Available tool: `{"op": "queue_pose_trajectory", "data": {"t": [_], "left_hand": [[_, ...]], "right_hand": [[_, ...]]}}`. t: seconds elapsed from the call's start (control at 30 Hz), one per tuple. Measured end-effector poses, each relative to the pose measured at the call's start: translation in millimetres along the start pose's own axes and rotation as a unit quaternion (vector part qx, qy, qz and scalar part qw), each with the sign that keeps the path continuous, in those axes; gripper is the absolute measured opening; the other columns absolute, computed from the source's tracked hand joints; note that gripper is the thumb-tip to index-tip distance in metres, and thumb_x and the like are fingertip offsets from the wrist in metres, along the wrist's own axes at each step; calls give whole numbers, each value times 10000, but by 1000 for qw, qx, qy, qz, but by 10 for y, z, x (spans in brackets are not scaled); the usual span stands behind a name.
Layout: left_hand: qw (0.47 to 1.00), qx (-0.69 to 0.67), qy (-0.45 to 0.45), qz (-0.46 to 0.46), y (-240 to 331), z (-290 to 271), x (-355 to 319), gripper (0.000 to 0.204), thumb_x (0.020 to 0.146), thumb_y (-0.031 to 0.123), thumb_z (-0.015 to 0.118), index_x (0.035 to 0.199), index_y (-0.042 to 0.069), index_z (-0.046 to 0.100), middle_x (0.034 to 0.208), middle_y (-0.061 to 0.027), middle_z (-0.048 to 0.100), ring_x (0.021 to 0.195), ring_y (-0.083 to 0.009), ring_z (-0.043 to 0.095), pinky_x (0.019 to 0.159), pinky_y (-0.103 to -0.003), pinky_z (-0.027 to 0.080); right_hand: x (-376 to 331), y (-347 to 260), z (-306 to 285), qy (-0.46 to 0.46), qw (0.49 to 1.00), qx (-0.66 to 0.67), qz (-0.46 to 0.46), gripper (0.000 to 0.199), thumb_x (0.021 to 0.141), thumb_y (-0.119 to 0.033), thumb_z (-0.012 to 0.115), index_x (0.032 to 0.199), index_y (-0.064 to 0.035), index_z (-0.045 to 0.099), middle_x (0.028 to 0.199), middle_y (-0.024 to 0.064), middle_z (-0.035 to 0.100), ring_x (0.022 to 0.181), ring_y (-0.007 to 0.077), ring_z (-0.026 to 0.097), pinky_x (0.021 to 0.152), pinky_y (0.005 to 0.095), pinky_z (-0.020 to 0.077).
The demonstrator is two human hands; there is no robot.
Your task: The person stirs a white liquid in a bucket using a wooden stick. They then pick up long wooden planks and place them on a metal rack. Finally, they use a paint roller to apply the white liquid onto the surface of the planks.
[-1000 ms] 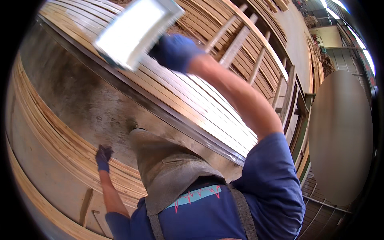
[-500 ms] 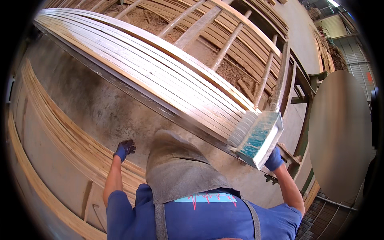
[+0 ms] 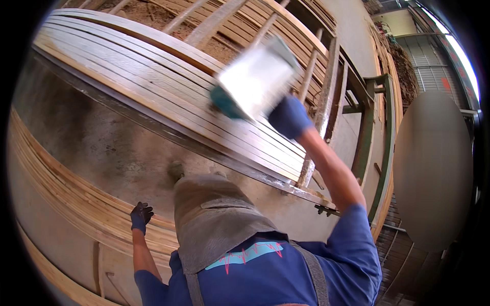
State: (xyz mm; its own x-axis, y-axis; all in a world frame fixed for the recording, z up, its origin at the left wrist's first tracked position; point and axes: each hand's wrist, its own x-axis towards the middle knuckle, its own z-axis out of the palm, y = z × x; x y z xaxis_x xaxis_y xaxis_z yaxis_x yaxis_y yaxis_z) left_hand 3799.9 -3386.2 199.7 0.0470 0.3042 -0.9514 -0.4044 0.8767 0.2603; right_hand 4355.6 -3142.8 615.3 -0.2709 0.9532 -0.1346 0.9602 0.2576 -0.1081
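Observation:
My right hand [image 3: 290,118], in a blue glove, grips a hand-held roller spreader [image 3: 252,84], a teal box with white showing inside. Motion blurs it, and its handle is hidden by my fingers. It is over a row of long wooden strips [image 3: 168,92] laid side by side, their tops coated whitish and wet-looking. Whether it touches them I cannot tell. Down at my left side, my left hand [image 3: 141,217] in a dark glove hangs free, fingers loosely bent and apart, holding nothing. Behind it lies a pile of bare wooden strips [image 3: 92,199].
Metal rack bars [image 3: 324,97] stand beyond the coated strips, with more timber [image 3: 219,25] and sawdust behind. A green metal frame [image 3: 380,153] rises at the right. Concrete floor [image 3: 127,158] runs between the strips and the bare pile.
My right hand has carried the roller spreader left and away from me, from the right end of the strips to over them. My left hand has shifted slightly left and down in view.

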Motion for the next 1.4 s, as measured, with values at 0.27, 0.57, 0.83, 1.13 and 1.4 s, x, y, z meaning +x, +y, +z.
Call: {"op": "queue_pose_trajectory", "data": {"t": [0.27, 0.57, 0.83, 1.13, 1.4], "left_hand": [[984, 95, 29, 149, -739, 876, -368, 514, 974, 484, 500, 1143, 14, 622, 905, -174, 716, 662, -242, 654, 575, -346, 516], [997, 51, 43, -32, -2560, 1178, -393, 403, 958, 392, 553, 1094, 17, 613, 780, -176, 665, 555, -283, 591, 539, -403, 484], [991, 119, 37, 43, -2546, 1301, -650, 413, 946, 456, 584, 1051, 61, 645, 836, -141, 716, 604, -265, 672, 503, -357, 502], [999, 11, -25, 31, -2178, 1353, -658, 454, 932, 477, 589, 1043, 40, 644, 854, -156, 714, 643, -270, 673, 535, -348, 500], [998, 34, 47, 27, -1814, 942, -387, 360, 953, 350, 606, 1005, -6, 627, 772, -193, 681, 575, -310, 641, 499, -410, 529]], "right_hand": [[928, -78, -172, -74, 961, 265, 36, 414, 945, -435, 562, 1037, -54, 696, 888, 189, 710, 850, 339, 698, 802, 422, 552], [-2147, 2051, 369, 31, 985, -35, -165, 233, 881, -84, 571, 1094, -67, 665, 1102, 152, 669, 951, 291, 668, 871, 372, 564], [-3681, 2020, 263, 32, 954, 255, 154, 163, 782, -82, 679, 931, -21, 707, 849, 158, 720, 812, 363, 699, 717, 393, 551], [-3214, 1612, 437, 57, 987, 121, 93, 193, 799, -134, 668, 964, -47, 719, 884, 185, 714, 811, 355, 702, 718, 424, 558], [-674, 217, 428, 31, 998, 49, -4, 160, 839, -162, 614, 832, -30, 705, 682, 213, 664, 626, 353, 680, 619, 449, 556]]}}
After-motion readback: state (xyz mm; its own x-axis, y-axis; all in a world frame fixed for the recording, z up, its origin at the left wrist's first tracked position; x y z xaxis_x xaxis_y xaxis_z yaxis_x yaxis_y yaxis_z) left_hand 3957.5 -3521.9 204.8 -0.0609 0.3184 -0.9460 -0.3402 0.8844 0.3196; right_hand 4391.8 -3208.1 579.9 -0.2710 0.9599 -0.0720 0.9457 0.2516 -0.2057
